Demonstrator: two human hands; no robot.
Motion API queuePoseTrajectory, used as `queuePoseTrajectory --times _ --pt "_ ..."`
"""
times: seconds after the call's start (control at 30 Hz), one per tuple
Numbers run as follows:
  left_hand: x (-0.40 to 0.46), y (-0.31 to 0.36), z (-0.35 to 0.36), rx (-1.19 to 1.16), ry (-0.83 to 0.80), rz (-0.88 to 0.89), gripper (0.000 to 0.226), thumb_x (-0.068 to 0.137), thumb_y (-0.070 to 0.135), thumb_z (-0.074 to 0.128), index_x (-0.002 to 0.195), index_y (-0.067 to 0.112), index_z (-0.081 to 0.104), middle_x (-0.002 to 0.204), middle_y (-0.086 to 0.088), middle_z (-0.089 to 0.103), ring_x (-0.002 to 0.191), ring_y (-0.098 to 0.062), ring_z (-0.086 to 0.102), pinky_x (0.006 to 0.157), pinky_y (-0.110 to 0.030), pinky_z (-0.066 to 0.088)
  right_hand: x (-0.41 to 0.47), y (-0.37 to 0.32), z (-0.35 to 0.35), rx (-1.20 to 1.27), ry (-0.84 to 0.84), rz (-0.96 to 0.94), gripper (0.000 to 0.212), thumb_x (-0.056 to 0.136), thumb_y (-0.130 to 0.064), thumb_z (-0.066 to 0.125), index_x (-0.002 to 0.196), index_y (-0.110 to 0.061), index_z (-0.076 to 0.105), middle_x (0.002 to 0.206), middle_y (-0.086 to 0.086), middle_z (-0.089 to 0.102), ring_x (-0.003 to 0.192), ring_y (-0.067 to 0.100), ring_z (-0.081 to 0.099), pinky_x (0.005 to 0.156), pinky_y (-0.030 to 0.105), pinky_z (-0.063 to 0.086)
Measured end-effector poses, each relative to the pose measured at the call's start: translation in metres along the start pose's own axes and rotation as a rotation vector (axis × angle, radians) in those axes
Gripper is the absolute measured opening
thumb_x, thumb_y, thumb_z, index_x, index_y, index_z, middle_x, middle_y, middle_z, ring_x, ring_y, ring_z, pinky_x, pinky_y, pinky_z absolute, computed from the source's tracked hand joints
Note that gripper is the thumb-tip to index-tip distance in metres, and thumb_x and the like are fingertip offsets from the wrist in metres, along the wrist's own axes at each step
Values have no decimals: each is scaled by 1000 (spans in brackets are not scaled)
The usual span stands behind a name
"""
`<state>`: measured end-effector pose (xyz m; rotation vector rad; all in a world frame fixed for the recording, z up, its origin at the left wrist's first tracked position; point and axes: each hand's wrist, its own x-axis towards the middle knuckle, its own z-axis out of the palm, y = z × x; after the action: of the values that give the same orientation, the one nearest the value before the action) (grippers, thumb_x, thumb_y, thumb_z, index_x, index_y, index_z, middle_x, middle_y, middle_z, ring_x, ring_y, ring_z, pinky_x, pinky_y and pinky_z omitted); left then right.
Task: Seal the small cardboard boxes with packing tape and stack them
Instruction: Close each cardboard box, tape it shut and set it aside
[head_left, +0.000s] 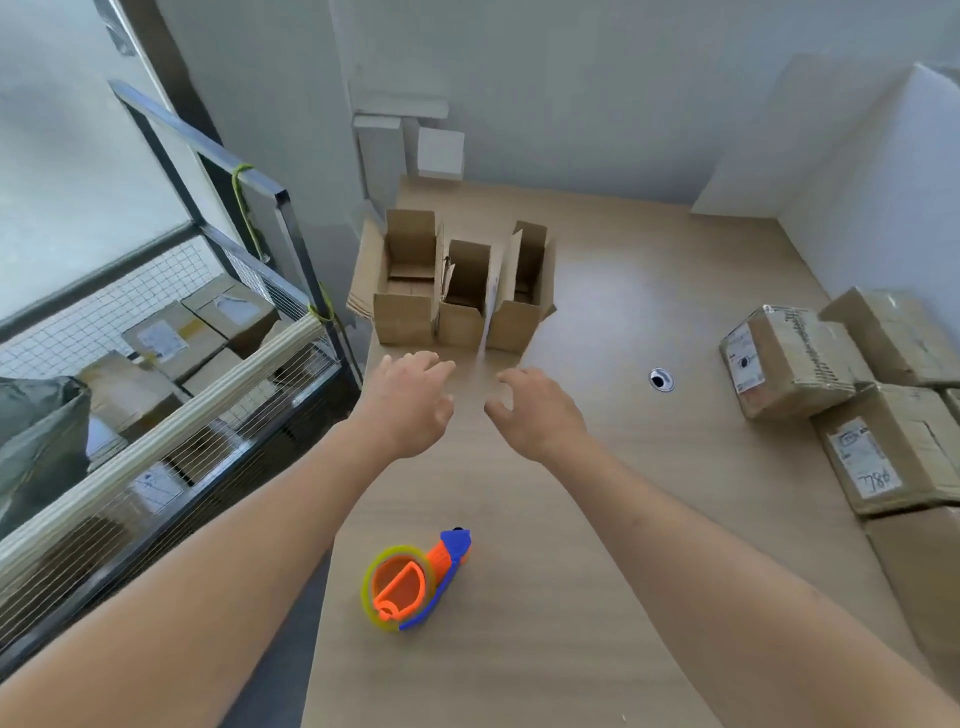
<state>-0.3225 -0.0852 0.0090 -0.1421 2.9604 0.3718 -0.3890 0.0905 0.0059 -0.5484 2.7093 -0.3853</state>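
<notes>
Your left hand (413, 400) and right hand (535, 410) (fingers loosely spread, holding nothing) hover just short of the boxes (460, 291), left nearer.

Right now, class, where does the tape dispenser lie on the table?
In the head view the tape dispenser lies near the table's front left edge, between the forearms, untouched.

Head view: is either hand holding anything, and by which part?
Nothing is held. Left hand and right hand hover empty; the tape dispenser lies untouched.
</notes>
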Motion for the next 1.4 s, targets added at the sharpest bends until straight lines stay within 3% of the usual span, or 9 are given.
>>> queuePoseTrajectory --times 0.3,0.5,0.57,0.67,0.73,0.8,0.9,1.07,1.4 --pt "91 -12 17 -40 -22 6 56 103 33 50 156 20 36 159 -6 38 147 -28 35 123 -50 26 105 20 2 115 114 95 47 99 -35 52 144 -20 49 151 3 43 133 27 48 105 42 44" --pt "140 -13 37 -51 -39 -19 55 102 32 51 154 19 39 156 -8 41 143 -28 38 122 -48 28 162 35 22 7 186 70 57 99 -29 58 152 -25 40 168 11 15 155 30 14 119 41 29" --pt "149 -14 42 -56 -43 -26 54 102 30 51 153 18 41 155 -8 42 143 -28 39 121 -49 27 179 41 27 -33 150 45 61 97 -26 61 153 -27 38 167 14 15 156 33 8 123 42 22" --pt "157 -17 48 -61 -47 -47 53 101 28 53 151 16 44 153 -9 44 140 -29 42 118 -48 29 195 46 31 -115 220 -91 61 89 -11 64 146 -25 46 146 14 46 143 37 35 119 44 30" --pt "155 -17 49 -53 -65 -59 53 101 28 53 151 17 44 153 -8 44 139 -29 43 118 -48 30 195 46 28 -171 282 -167 56 86 1 52 138 -19 51 116 11 59 113 36 56 101 43 44" --pt "150 -15 47 -43 -75 -74 53 101 29 52 152 17 43 154 -7 43 138 -29 43 117 -47 32 192 44 18 -181 231 -171 54 86 7 48 135 -15 48 104 9 57 88 34 59 75 40 45" --pt "140 -13 38 -32 -81 -89 53 102 30 51 153 17 42 155 -7 42 138 -29 42 116 -45 33 186 43 7 -182 178 -119 43 82 15 59 117 -11 57 100 8 49 75 28 52 65 37 42" --pt "118 -7 27 -27 -80 -74 53 102 31 52 152 18 43 153 -6 43 136 -29 44 115 -45 35 153 41 8 -180 141 -81 23 90 9 56 104 -8 63 93 6 45 76 26 51 67 37 48" --pt "28 7 43 -56 -151 20 51 100 32 52 149 21 44 145 -4 48 129 -32 50 108 -46 44 17 45 44 -151 36 37 25 91 -4 60 103 -21 73 103 2 56 92 26 59 75 38 55"
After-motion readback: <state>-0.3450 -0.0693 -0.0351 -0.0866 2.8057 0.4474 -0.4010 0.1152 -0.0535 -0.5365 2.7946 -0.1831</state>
